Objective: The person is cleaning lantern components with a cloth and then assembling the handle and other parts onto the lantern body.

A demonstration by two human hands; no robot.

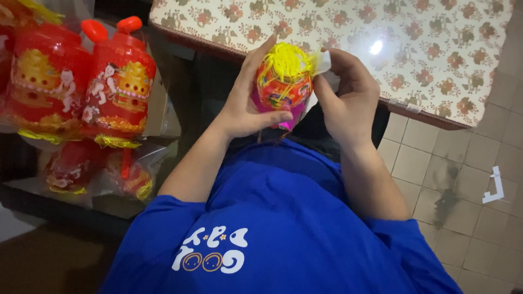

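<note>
Both hands cup a small red lantern (283, 87) with yellow tassel threads at upper centre of the frame. The left hand (248, 106) wraps its side, thumb underneath; the right hand (346, 95) pinches its top edge. It looks light, thin-walled and crushable, best held by the body, not the threads. Larger red lanterns (117, 81) stand at upper left.
</note>
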